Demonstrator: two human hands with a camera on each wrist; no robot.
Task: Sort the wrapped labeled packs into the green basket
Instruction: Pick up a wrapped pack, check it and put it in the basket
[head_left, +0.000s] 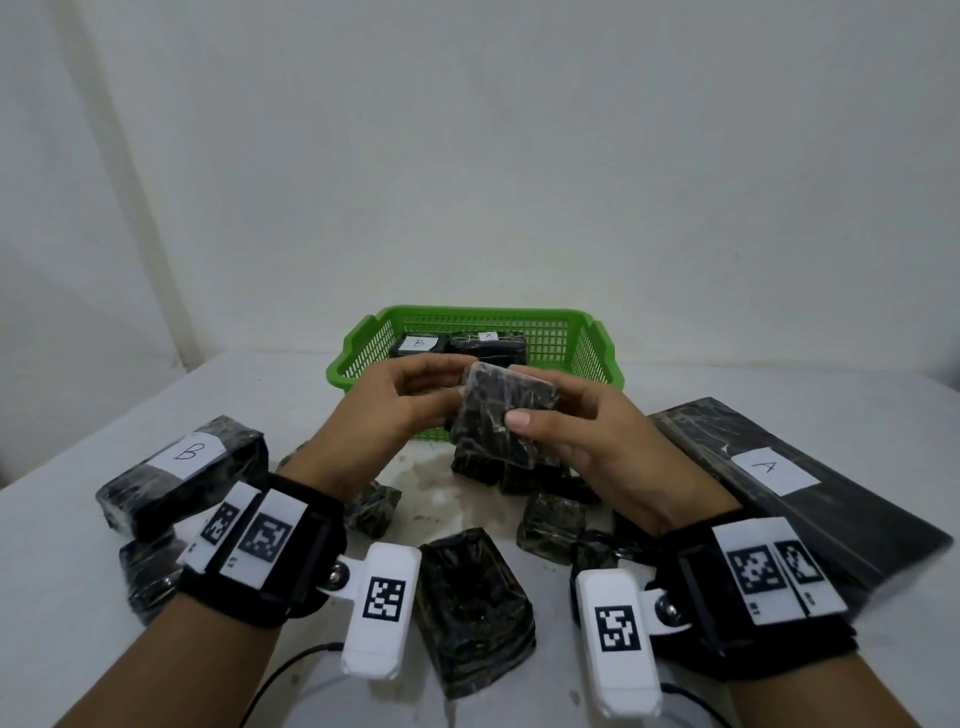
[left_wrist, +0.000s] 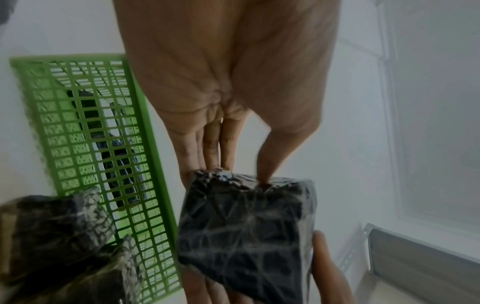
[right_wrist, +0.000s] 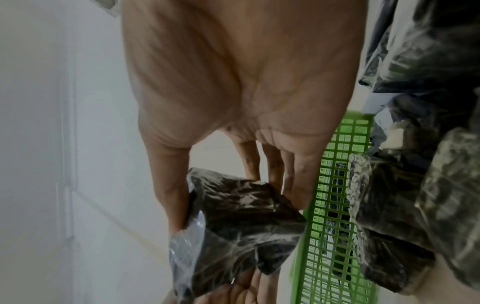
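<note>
bare forearms, black wrist straps (head_left: 270, 566), white camera modules (head_left: 382, 597) (black square-code markers), thin black cable (head_left: 280, 675)

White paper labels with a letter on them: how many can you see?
4. Two in the green basket: a B label and an A label. A B label left, an A label right. Others may be hidden.
</note>
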